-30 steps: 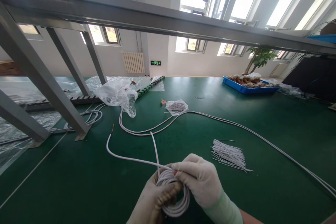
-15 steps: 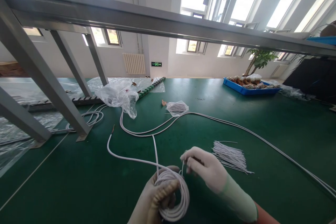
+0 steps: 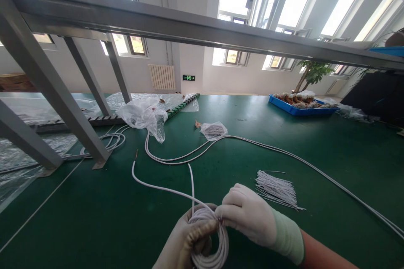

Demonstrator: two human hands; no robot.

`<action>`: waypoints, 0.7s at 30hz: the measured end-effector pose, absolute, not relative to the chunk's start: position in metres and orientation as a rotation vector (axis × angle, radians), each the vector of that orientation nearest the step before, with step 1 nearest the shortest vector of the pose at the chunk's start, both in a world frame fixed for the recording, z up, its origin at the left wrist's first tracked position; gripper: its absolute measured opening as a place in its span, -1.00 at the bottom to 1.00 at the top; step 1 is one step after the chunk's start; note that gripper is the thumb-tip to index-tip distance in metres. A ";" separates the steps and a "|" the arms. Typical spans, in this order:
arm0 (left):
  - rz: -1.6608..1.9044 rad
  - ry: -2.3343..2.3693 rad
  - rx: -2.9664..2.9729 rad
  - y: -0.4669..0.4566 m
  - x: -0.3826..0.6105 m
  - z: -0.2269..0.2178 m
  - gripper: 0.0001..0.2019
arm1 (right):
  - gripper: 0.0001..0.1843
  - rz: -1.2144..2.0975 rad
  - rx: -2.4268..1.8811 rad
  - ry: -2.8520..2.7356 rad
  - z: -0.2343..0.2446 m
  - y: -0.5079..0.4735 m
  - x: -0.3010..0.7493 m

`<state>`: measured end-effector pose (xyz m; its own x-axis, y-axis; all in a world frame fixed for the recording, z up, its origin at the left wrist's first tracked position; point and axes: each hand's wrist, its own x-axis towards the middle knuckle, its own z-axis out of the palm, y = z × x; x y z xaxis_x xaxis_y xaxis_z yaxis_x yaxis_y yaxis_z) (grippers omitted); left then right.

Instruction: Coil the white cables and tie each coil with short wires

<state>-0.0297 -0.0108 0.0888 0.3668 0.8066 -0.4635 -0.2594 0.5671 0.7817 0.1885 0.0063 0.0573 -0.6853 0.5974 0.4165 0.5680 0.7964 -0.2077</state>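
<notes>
My left grip (image 3: 186, 239) is closed around the upper left side of a coil of white cable (image 3: 223, 241), with the thumb laid over the front of the turns and gathering them together. My right grip (image 3: 251, 216) is pinched narrow, its fingertips touching the coil's upper right side, just beside my left thumb. What sits between those fingertips is too small and too covered for me to tell.

The coil hangs between my two grips, low in view, its turns bunched at the top where I hold them and its lower loop hanging below my left thumb. From the top of it, one free length of cable (image 3: 160, 188) runs out to the left and bends upward to a thin, darker tip (image 3: 136, 154). A second, shorter length (image 3: 192, 185) stands up behind my left grip, ending near a long pair of cables (image 3: 284, 151) that curves over the green counter (image 3: 94, 218); whether it touches them I can't tell.

Both my grips wear pale gloves, the right with a light green cuff. Past my right grip, well apart from the coil, a loose bundle of thin white strips (image 3: 276, 189) lies on the counter. Farther off, a clear packet (image 3: 213, 131) of similar strips lies beside the long cables.
</notes>
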 end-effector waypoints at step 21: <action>0.853 1.068 0.605 -0.003 -0.025 0.055 -0.76 | -0.64 1.332 -1.496 -1.557 0.056 0.005 0.181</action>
